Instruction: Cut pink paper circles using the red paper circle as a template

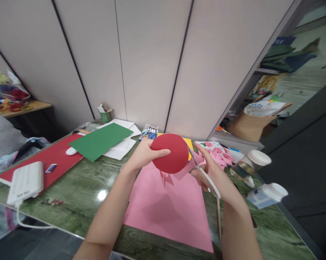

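My left hand (145, 153) grips a red paper circle (172, 160) by its left edge, thumb on top. In my right hand (211, 169) is a pair of scissors (206, 177) with white handles; the blades lie along the circle's right edge. A strip of pink paper (186, 170) hangs beside the blades, partly hidden by the circle. Below both hands a large pink sheet (168, 209) lies on the table, with small pink cut pieces (167, 179) showing under the circle.
On the green marbled table (78, 195) lie a green sheet (103, 141), a red sheet (62, 159) and a white power bank (27, 180) with a cable. Two jars (249, 164) stand at right, near pink folded pieces (219, 155). Markers (149, 132) sit against the cabinet wall.
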The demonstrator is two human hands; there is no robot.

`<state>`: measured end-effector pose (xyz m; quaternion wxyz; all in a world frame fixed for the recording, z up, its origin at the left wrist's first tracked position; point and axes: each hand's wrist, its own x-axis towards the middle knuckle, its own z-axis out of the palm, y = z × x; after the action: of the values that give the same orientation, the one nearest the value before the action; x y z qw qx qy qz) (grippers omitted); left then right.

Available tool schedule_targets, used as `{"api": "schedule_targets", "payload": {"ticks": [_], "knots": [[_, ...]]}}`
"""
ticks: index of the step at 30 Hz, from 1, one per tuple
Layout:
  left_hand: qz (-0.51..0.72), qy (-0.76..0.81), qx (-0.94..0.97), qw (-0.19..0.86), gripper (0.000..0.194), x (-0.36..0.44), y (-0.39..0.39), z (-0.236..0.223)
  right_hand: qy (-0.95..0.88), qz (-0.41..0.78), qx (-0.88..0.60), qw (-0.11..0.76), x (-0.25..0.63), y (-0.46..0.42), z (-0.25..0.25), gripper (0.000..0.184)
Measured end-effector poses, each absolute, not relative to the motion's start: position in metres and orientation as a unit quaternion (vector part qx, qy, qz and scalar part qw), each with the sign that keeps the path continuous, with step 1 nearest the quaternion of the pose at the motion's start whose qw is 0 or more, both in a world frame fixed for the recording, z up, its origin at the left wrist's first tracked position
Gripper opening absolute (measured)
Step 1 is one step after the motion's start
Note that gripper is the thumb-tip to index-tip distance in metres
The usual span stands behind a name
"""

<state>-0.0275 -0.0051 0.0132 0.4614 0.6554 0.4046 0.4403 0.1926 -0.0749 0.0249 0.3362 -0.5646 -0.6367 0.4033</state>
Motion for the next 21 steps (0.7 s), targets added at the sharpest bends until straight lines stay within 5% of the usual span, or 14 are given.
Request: {"api": "schedule_targets", "payload": {"ticks": [21], "knots": [[0.426,0.393,0.671,0.462,0.022,-0.0268,-0.0038,0.0133,-0.637,0.385,-0.577,0.335,0.1935,-0.0729,0.0202,0.085]]}}
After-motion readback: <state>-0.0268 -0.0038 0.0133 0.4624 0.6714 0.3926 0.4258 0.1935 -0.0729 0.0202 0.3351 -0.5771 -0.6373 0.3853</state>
